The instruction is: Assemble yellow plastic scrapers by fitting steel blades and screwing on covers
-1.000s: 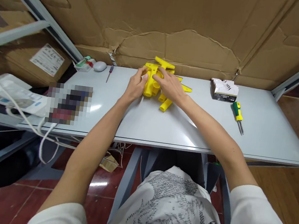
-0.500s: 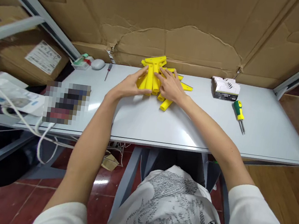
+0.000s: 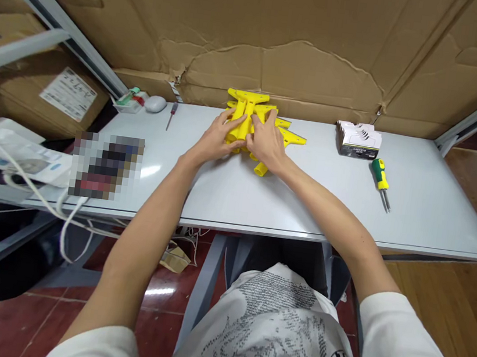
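Observation:
A pile of yellow T-shaped plastic scraper handles [image 3: 246, 122] lies at the back middle of the table, heads mostly away from me and round hollow ends toward me. My left hand [image 3: 221, 135] closes on the left side of the upper handles, fingers over them and thumb near their open ends. Against the right side of these same handles is my right hand [image 3: 268, 140], its fingers bent and pressed to them. More handles stick out to the right, under and beside my right hand. My fingers hide part of the pile.
On the right of the table [image 3: 236, 198] are a box of pale packets [image 3: 358, 140] and a green-yellow screwdriver [image 3: 381, 182]. A small screwdriver [image 3: 171, 116], a white mouse [image 3: 156, 104] and a blurred-out item [image 3: 106, 167] are at left. Cardboard [image 3: 291, 45] stands along the back edge.
My left hand has shifted right, closer to my right hand. The upper scraper handles now lie squarer and closer together, and my right fingers have moved slightly on them.

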{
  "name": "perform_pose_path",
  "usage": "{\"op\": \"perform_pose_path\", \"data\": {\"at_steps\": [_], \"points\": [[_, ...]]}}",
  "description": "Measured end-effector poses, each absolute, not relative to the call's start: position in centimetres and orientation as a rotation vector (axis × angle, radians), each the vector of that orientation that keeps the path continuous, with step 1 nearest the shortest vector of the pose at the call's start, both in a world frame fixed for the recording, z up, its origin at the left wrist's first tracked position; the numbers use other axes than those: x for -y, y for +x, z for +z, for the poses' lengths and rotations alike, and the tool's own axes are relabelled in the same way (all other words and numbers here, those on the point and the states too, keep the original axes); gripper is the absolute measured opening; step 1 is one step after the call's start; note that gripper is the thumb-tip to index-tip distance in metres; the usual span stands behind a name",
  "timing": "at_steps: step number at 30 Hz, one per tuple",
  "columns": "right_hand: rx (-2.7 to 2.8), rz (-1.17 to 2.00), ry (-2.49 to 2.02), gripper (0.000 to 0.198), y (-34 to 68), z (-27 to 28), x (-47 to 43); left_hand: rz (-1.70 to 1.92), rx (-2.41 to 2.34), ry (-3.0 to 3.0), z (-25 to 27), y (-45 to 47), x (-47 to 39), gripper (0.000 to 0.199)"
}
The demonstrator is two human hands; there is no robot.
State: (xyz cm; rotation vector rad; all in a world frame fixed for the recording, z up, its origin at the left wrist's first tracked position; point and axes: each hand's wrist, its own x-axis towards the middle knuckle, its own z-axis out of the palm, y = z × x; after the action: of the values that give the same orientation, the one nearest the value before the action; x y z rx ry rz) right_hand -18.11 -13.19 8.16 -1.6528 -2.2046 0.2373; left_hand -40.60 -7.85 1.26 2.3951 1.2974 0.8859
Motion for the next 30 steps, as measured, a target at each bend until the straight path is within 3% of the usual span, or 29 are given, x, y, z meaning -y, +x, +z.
{"op": "perform_pose_path", "data": {"at_steps": [3, 7, 16, 20, 23, 28, 30], "points": [[2.119, 0.248, -1.739, 0.048, -18.8, 8.3, 14.0, 0.887, -1.267, 2.390, 1.4, -40.9, 7.7, 0.113], [2.183, 0.259, -1.651, 0.054, -18.7, 7.7, 13.9, 0.801, -1.281, 2.395, 2.3, -41.9, 8.0, 0.110], [2.336, 0.092, -1.527, 0.081, -14.8, 6.4, 14.4, 0.618, -1.370, 2.435, 3.3, -42.2, 9.2, 0.160], [2.367, 0.067, -1.560, 0.080, -12.9, 6.6, 16.2, 0.628, -1.363, 2.493, 2.9, -42.1, 9.0, 0.168], [2.420, 0.143, -1.569, 0.071, -11.5, 6.7, 17.4, 0.825, -1.350, 2.572, 3.3, -41.7, 9.1, 0.144], [2.614, 0.179, -1.403, 0.056, -8.7, 6.1, 18.6, 1.398, -1.351, 2.718, 4.6, -37.2, 12.0, 0.051], [2.670, 0.188, -1.314, 0.057, -7.1, 6.1, 19.5, 1.298, -1.290, 2.797, 4.5, -34.0, 14.4, 0.042]]}}
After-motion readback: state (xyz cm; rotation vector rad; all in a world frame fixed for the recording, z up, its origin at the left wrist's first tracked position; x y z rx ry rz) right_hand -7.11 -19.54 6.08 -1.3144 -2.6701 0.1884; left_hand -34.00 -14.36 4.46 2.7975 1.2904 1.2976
